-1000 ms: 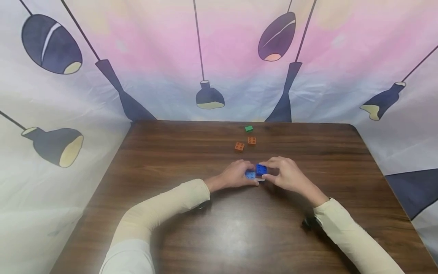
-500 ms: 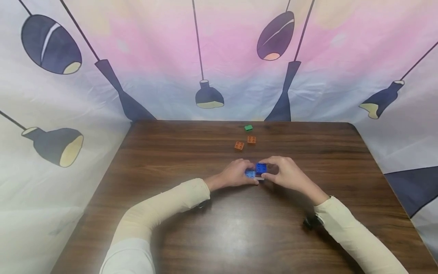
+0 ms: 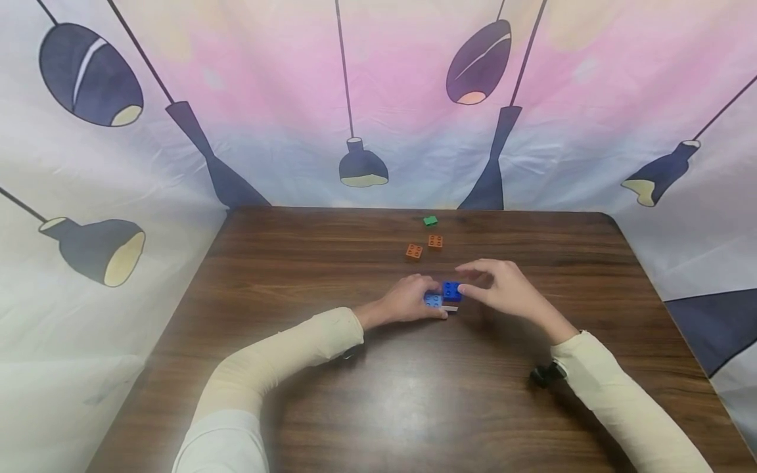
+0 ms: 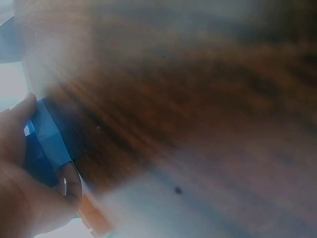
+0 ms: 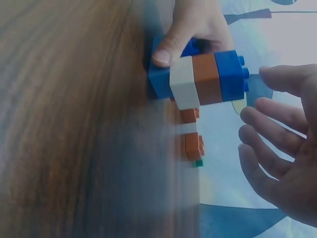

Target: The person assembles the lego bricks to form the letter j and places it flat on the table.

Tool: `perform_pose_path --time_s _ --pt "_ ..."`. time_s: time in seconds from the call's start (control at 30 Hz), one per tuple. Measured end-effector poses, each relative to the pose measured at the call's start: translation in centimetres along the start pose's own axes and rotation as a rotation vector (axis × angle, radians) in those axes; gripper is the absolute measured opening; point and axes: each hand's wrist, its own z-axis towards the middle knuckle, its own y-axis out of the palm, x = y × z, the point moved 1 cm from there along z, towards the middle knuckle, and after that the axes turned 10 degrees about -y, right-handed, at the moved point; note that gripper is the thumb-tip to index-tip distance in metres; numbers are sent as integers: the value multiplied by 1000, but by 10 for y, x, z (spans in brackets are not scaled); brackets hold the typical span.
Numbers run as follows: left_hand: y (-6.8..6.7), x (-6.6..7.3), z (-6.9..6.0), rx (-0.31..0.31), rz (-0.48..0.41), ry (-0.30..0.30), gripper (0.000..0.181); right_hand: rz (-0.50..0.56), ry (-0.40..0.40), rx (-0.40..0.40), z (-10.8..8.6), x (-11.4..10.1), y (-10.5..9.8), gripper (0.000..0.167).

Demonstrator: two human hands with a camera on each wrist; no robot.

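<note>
A stack of blocks stands on the table; the right wrist view shows a blue base, a white block (image 5: 183, 83), an orange block (image 5: 206, 78) and a dark blue block (image 5: 230, 75) on top. Beside it in the head view is a light blue block (image 3: 433, 301). My left hand (image 3: 411, 300) grips the base blocks between thumb and fingers. My right hand (image 3: 503, 289) is just right of the dark blue top block (image 3: 452, 291), fingers apart and holding nothing; whether its thumb touches that block I cannot tell.
Two orange blocks (image 3: 414, 251) (image 3: 435, 242) lie beyond the hands, with a green block (image 3: 430, 221) behind them near the far edge of the wooden table (image 3: 355, 394). A printed cloth (image 3: 266, 98) hangs behind the table.
My right hand has let go of the dark blue block, its fingers spreading and moving slightly right and away. The left hand keeps its grip.
</note>
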Motion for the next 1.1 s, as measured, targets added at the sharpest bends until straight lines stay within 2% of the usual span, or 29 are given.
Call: perform_pose_path --time_s 0.3,0.5,1.1 --pt "0 -1 -1 0 2 -12 50 -13 38 45 16 16 -2 38" --pt "2 -1 -1 -6 12 -27 56 -19 73 61 29 26 0 43" --pt "1 -1 0 -2 23 -9 53 -31 102 102 71 52 12 47"
